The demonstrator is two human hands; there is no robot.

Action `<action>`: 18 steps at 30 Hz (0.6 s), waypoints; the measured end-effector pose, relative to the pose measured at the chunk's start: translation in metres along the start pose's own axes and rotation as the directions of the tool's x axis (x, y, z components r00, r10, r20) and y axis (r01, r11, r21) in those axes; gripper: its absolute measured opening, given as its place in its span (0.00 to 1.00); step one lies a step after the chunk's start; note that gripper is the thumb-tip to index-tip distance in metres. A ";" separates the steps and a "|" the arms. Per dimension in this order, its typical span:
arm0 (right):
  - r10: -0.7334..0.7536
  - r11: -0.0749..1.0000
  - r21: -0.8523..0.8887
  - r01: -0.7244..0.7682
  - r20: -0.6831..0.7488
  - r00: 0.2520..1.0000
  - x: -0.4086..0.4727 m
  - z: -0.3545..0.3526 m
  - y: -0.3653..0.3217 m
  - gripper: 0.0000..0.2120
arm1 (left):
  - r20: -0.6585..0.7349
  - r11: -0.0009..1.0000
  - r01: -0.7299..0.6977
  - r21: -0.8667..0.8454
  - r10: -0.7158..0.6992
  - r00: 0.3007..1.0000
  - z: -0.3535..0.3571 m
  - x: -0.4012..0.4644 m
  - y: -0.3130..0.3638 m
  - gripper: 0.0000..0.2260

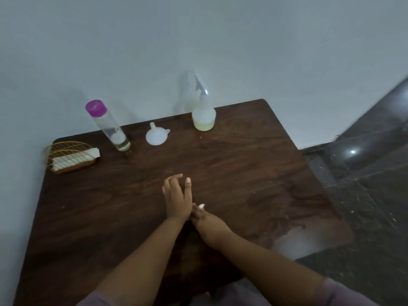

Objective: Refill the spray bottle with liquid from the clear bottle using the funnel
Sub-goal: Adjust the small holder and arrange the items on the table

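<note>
Spray bottle (203, 115): standing upright at the far edge of the table, near the wall, trigger head on top, a shallow layer of pale yellow liquid at the bottom.
Funnel (155, 135): white, sitting mouth-down on the table with its spout up, between the two bottles and touching neither.
Clear bottle (108, 127): left of the funnel, purple cap on, only a little liquid showing at its base.
Wire rack (69, 156): gold, at the far left corner, white sheets tucked in it, just beside the clear bottle.
Table (254, 173): dark wood, pushed against a pale wall; dark glossy floor off to the right.
Left hand (176, 197): over the middle of the table, fingers relaxed and spread forward, grasping nothing, well short of all three items.
Right hand (207, 221): tucked right against the left wrist, fingers curled under and blurred; can't tell whether it's clenched, though nothing shows in it.
</note>
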State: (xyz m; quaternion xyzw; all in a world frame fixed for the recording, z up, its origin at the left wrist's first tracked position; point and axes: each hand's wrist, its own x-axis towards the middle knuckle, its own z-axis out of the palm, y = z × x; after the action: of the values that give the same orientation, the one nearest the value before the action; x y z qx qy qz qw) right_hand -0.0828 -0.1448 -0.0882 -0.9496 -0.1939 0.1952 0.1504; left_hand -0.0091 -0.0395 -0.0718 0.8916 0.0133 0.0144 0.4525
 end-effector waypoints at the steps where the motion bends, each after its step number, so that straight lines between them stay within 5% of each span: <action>1: -0.059 0.998 0.011 0.058 0.042 0.997 -0.004 -0.007 0.011 0.24 | 0.002 1.000 -0.010 -0.005 0.010 1.000 0.005 0.002 0.006 0.24; 3: 0.032 0.990 0.134 -0.042 0.070 0.997 -0.021 -0.035 0.036 0.22 | 0.009 0.999 -0.038 0.003 0.038 0.999 0.017 0.004 0.020 0.24; 6: 0.388 0.871 0.357 -0.337 -0.081 0.918 -0.052 -0.083 0.094 0.17 | 0.108 0.998 -0.060 0.032 0.057 0.993 0.044 0.007 0.044 0.17; 8: 0.644 0.700 0.552 -0.454 -0.212 0.735 -0.072 -0.108 0.138 0.13 | 0.194 0.994 -0.095 0.053 0.083 0.978 0.070 0.007 0.065 0.17; 10: 0.793 0.385 0.830 -0.404 -0.073 0.604 -0.087 -0.126 0.177 0.09 | 0.279 0.991 -0.123 0.060 0.102 0.955 0.101 0.011 0.091 0.17; 13: 0.709 -0.155 0.983 -0.102 0.183 0.682 -0.100 -0.150 0.216 0.09 | 0.339 0.995 -0.102 -0.016 0.101 0.935 0.155 0.020 0.130 0.13; 18: 0.596 -0.359 0.933 -0.005 0.234 0.768 -0.119 -0.161 0.294 0.12 | 0.417 0.978 0.046 -0.204 0.044 0.908 0.246 0.027 0.205 0.04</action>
State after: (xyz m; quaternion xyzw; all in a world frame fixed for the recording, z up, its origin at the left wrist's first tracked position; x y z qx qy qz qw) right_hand -0.0235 -0.4876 -0.0159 -0.4815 0.3445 0.1156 0.7976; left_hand 0.0296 -0.3575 -0.0510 0.8212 -0.0852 -0.1762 0.5361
